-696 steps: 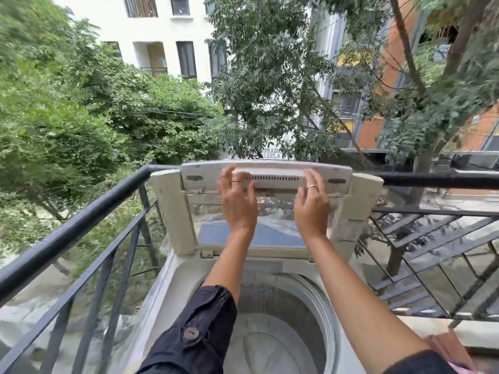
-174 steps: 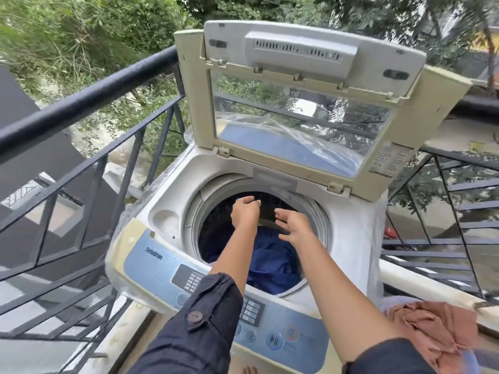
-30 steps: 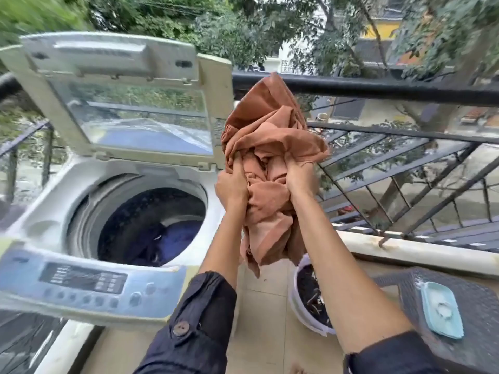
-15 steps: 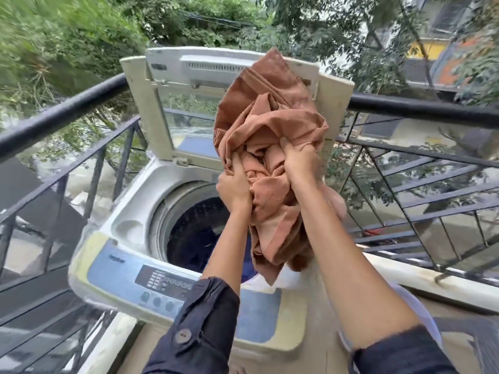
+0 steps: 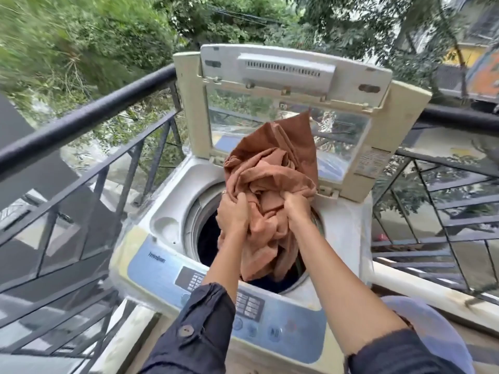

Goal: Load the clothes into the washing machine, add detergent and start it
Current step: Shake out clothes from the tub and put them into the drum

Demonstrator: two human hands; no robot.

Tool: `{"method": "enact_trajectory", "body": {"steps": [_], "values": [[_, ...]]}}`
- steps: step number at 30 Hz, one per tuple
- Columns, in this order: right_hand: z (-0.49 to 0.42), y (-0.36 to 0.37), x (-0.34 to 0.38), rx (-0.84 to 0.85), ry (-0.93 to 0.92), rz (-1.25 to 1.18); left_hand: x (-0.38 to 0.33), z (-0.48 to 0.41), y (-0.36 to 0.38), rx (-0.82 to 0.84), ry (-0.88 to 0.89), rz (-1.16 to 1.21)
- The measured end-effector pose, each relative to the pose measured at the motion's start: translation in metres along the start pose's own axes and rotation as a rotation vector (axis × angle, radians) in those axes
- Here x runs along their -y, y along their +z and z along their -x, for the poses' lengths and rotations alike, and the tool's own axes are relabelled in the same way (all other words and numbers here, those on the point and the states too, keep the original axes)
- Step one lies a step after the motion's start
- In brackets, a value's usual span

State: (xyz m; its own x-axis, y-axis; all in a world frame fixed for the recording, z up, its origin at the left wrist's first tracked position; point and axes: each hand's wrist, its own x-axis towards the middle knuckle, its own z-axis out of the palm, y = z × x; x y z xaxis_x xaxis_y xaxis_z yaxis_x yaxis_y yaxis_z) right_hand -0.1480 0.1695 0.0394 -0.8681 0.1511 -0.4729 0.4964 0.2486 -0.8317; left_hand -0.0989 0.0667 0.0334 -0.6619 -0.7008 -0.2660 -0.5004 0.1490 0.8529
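A bunched rust-brown garment [image 5: 272, 184] is held over the round drum opening [image 5: 208, 238] of the top-loading washing machine [image 5: 348, 230], its lower folds hanging into the opening. The fingers of the left hand [image 5: 233, 214] are clamped on the cloth at its 9 o'clock side, those of the right hand [image 5: 297, 206] at its 3 o'clock side. The lid [image 5: 291, 74] is propped upright at 12 o'clock. The blue control panel [image 5: 156, 268] is seen at 6 o'clock. A black railing [image 5: 89, 114] is seen at 9 o'clock.
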Motion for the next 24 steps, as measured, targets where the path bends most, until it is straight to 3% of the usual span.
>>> {"method": "enact_trajectory", "body": {"steps": [3,6,15,24], "values": [[-0.008,0.011,-0.025,0.077,0.107,-0.067,0.014,-0.007,0.006,0.118,-0.016,0.038],[-0.011,0.019,-0.034,0.070,0.086,-0.053,0.023,-0.012,0.012,0.183,-0.072,0.050],[-0.017,-0.002,-0.048,0.099,0.136,-0.023,0.029,-0.006,0.038,0.070,-0.122,0.135],[-0.024,-0.053,-0.049,0.106,0.041,-0.177,0.009,0.022,0.095,0.164,-0.040,0.257]]}}
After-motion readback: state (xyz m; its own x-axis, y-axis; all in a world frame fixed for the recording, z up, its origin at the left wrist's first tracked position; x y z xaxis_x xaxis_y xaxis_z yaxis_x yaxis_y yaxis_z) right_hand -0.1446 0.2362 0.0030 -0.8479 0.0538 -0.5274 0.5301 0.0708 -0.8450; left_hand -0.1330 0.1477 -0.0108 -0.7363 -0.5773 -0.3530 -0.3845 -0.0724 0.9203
